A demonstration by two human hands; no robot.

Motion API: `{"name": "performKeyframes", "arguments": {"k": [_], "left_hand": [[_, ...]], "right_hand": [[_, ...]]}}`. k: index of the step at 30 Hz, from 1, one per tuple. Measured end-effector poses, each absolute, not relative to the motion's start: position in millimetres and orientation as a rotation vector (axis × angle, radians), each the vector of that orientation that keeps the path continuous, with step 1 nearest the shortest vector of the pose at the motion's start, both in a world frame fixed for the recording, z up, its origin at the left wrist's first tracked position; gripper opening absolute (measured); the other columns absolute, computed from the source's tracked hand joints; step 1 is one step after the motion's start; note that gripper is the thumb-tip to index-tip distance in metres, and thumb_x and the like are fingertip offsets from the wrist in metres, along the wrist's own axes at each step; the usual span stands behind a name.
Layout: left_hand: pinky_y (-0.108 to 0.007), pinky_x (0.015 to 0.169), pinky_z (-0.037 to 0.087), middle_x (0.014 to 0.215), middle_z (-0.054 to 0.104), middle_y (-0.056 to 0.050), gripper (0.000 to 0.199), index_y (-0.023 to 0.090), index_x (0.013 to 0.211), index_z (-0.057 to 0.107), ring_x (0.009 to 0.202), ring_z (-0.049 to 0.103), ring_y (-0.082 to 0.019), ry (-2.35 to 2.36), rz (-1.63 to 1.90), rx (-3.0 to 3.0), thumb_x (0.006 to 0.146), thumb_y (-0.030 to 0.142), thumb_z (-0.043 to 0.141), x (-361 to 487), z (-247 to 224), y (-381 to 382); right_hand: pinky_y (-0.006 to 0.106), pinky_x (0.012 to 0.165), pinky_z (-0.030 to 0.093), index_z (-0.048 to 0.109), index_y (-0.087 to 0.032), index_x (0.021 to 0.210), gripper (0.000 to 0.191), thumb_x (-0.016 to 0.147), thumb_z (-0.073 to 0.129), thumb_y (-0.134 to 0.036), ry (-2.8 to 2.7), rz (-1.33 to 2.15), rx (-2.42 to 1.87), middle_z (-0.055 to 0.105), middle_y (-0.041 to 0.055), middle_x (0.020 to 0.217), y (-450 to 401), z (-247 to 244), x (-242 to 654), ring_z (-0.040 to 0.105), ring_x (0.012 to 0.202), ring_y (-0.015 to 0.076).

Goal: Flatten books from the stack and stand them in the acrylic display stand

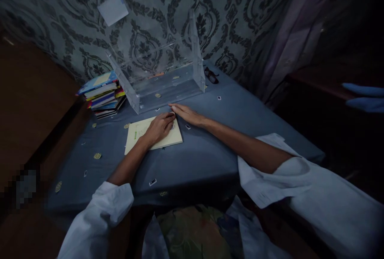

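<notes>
A pale yellow booklet (133, 140) with printed text lies on the blue patterned tablecloth. My left hand (160, 130) rests palm down on its upper right part, fingers stretched toward the corner and hiding some of the print. At that same corner is my right hand (187, 114), its fingers extended flat along the booklet's upper right edge. The fingertips of both hands are close together; whether they touch I cannot tell. Just behind the hands stands a clear acrylic rack (168, 91) with upright side panels.
Left of the rack is a stack of books (103, 95), a blue cover on top. Dark-framed glasses (211, 75) lie right of it. The table (210, 159) meets a patterned wall (168, 15) bearing a white switch plate or paper (113, 10). Blue finger-like shapes (364, 97) show far right.
</notes>
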State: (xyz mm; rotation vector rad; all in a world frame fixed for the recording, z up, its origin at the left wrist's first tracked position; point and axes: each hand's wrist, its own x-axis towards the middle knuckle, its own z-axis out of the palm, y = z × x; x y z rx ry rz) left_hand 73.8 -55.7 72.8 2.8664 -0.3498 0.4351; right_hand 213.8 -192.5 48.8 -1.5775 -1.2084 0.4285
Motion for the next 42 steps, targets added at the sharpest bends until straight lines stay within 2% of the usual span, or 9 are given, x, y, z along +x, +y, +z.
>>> {"name": "performKeyframes", "arguments": {"k": [8, 18, 23, 32, 42], "left_hand": [[-0.046, 0.109, 0.048, 0.133, 0.063, -0.013, 0.037, 0.018, 0.130, 0.066, 0.125, 0.058, -0.025, -0.448, 0.392, 2.779, 0.104, 0.026, 0.041, 41, 76, -68], [-0.048, 0.111, 0.046, 0.139, 0.062, -0.010, 0.037, 0.024, 0.140, 0.057, 0.135, 0.053, -0.024, -0.561, 0.378, 2.724, 0.105, 0.024, 0.045, -2, 77, -86], [-0.049, 0.109, 0.047, 0.139, 0.062, -0.010, 0.040, 0.026, 0.143, 0.053, 0.135, 0.053, -0.024, -0.594, 0.454, 2.722, 0.104, 0.020, 0.048, -6, 68, -85], [-0.048, 0.106, 0.050, 0.135, 0.065, -0.010, 0.034, 0.022, 0.135, 0.060, 0.131, 0.057, -0.023, -0.571, 0.526, 2.710, 0.103, 0.016, 0.048, -4, 62, -84], [-0.048, 0.112, 0.045, 0.141, 0.061, -0.009, 0.038, 0.023, 0.139, 0.056, 0.137, 0.052, -0.022, -0.547, 0.462, 2.759, 0.105, 0.017, 0.042, -6, 58, -82]], "right_hand": [[0.047, 0.120, 0.031, 0.057, -0.026, 0.141, 0.053, 0.102, 0.036, -0.055, -1.227, 0.420, -1.615, 0.059, 0.0044, 0.145, -196, 52, 212, 0.048, 0.138, 0.0267], [0.046, 0.119, 0.033, 0.061, -0.019, 0.137, 0.053, 0.102, 0.039, -0.051, -1.219, 0.433, -1.592, 0.061, 0.0079, 0.143, -197, 52, 212, 0.051, 0.136, 0.0278], [0.049, 0.117, 0.036, 0.064, -0.019, 0.135, 0.056, 0.100, 0.040, -0.057, -1.214, 0.435, -1.556, 0.064, 0.0089, 0.138, -198, 49, 214, 0.056, 0.131, 0.0293], [0.050, 0.116, 0.037, 0.066, -0.023, 0.132, 0.057, 0.098, 0.044, -0.063, -1.187, 0.439, -1.573, 0.064, 0.0084, 0.138, -198, 47, 214, 0.057, 0.129, 0.0296], [0.052, 0.115, 0.037, 0.064, -0.021, 0.134, 0.062, 0.097, 0.040, -0.064, -1.238, 0.397, -1.616, 0.063, 0.0094, 0.139, -199, 46, 214, 0.057, 0.130, 0.0310]]}}
